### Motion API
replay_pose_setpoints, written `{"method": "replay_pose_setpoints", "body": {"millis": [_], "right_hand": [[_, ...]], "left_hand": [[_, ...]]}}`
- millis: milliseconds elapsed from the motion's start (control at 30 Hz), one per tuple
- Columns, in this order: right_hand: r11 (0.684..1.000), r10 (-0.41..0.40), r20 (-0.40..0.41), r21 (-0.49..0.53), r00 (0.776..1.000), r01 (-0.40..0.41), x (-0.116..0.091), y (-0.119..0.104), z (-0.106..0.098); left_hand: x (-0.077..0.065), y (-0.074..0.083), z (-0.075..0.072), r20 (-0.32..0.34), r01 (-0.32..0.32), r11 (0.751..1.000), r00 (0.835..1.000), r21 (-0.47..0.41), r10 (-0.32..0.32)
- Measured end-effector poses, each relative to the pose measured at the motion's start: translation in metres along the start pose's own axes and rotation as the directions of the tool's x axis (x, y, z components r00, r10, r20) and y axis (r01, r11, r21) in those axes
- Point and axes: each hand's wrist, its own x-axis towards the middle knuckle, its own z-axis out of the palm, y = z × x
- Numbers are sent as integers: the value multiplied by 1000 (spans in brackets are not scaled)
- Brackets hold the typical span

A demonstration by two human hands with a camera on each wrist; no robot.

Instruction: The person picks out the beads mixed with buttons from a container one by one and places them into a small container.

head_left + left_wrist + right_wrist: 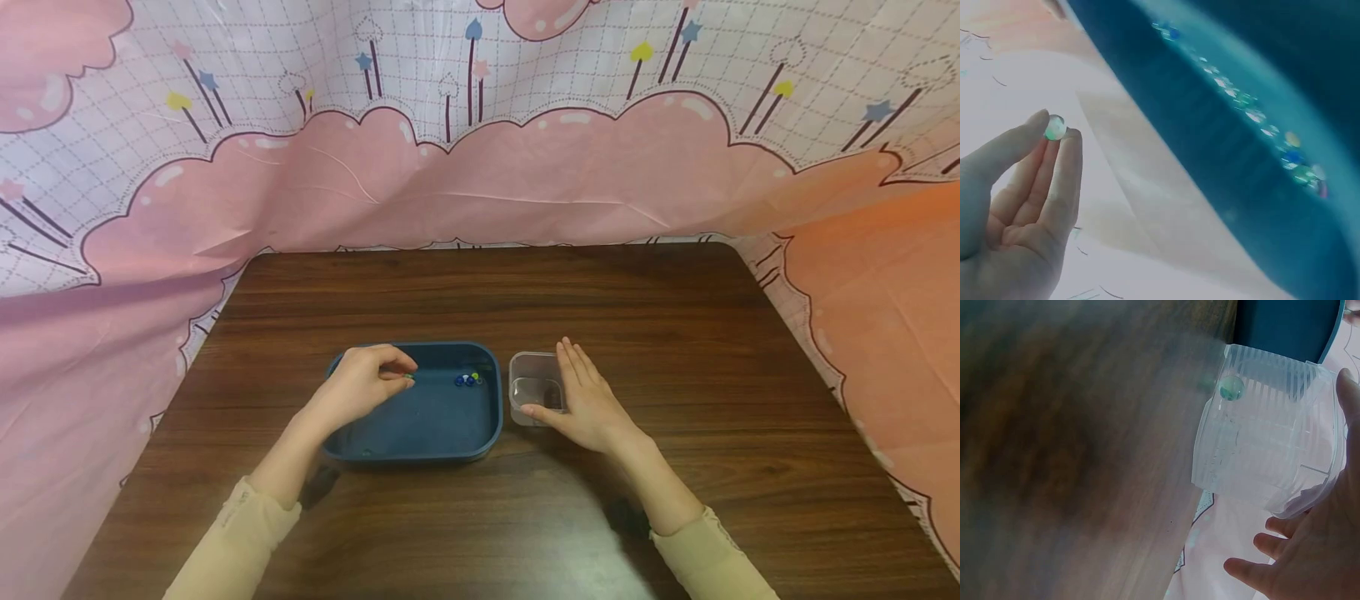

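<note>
My left hand (360,382) is over the left part of a dark blue tray (427,425). Between thumb and fingertips it pinches a clear marble with green in it (1055,128). Several blue, yellow and clear marbles (469,380) lie along the tray's far right side, and the left wrist view shows a longer row of them. To the right of the tray stands a clear plastic container (1266,437), one greenish marble (1232,388) inside it. My right hand (588,408) rests at the container's right side, fingers straight and thumb by the near rim.
Everything stands on a dark wood-grain table (637,317). One more marble (366,452) sits in the tray's near left corner. A pink and white patterned cloth (465,183) hangs behind the table and along its sides.
</note>
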Motion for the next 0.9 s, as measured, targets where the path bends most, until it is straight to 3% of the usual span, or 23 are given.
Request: {"method": "replay_pose_setpoints", "body": {"millis": [500,900], "right_hand": [[1000,16,5,-7,1000,-16,0,-1,-1],[1000,13,1,-19,1000,-13,2,-1,1]], "left_hand": [[7,49,5,-21,-115,989,993,-89,114],[21,70,18,-110,-277,954,958,-113,265]]}}
